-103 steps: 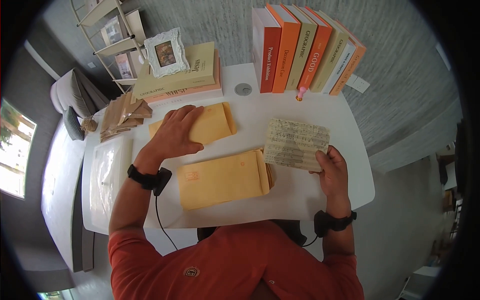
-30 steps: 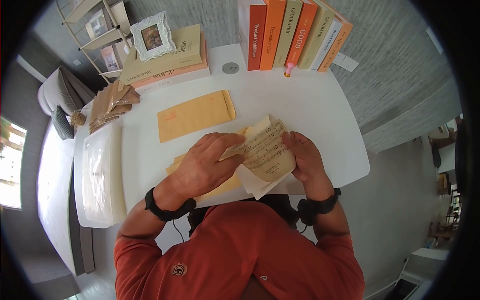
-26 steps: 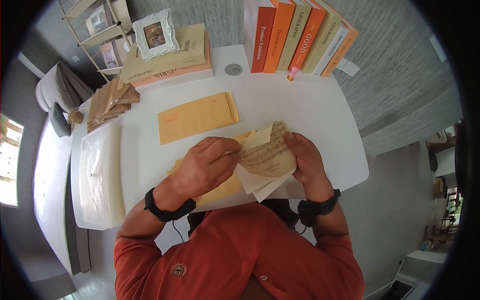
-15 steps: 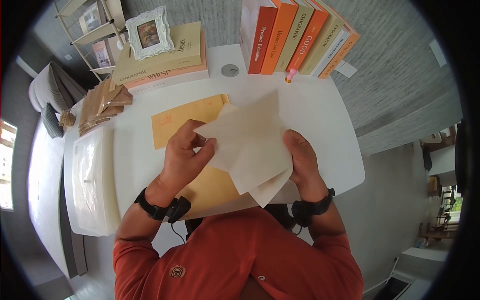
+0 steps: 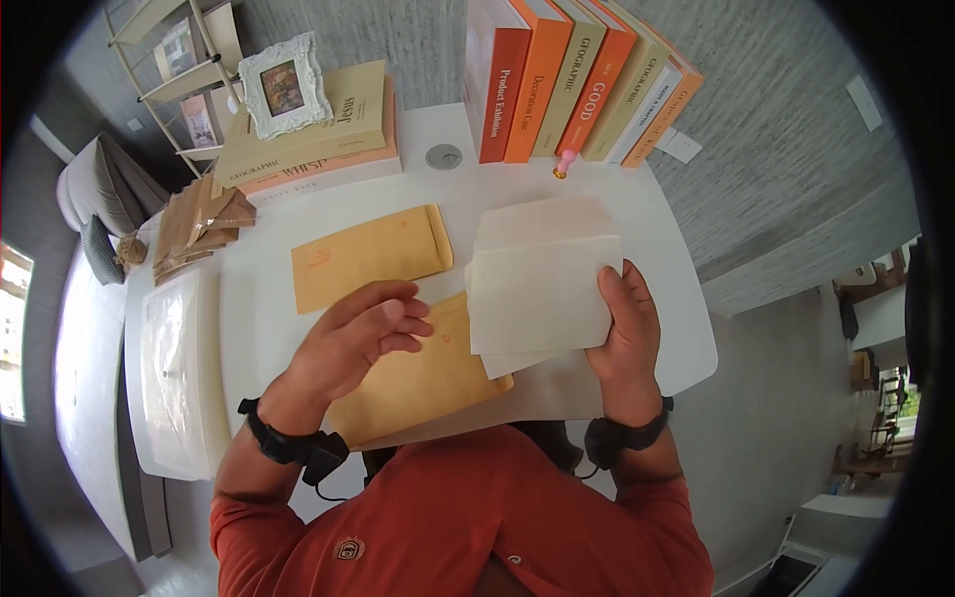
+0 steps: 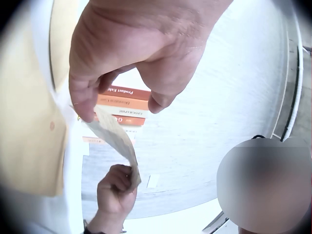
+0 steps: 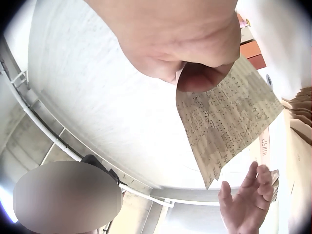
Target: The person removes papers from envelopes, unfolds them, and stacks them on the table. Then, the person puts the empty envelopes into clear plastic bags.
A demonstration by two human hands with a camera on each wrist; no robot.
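My right hand (image 5: pixel 629 333) pinches a few sheets of sheet music (image 5: pixel 542 298) at their right edge, thumb on top. Their plain cream backs face up in the head view, while the right wrist view shows printed notes on the underside (image 7: pixel 224 114). To their left, my left hand (image 5: pixel 348 343) hovers with loosely bent fingers, holding nothing. Below it lies a stack of yellow envelopes (image 5: pixel 428 388), partly covered by this hand and the sheets. Farther back rests a yellow envelope (image 5: pixel 368 261) with a red stamp print.
Several upright books (image 5: pixel 567 90) line the table's back, with a pink-handled stamp (image 5: pixel 565 163) before them. At back left, stacked books (image 5: pixel 308 139) carry a white picture frame (image 5: pixel 286 87). Brown paper bags (image 5: pixel 199 224) and a clear plastic case (image 5: pixel 179 373) sit at left.
The left hand moved from the back envelope to the sheets, handled them, then let go and drew left. The sheets, earlier showing notes, now show plain backs, lying more evenly together in the right hand.
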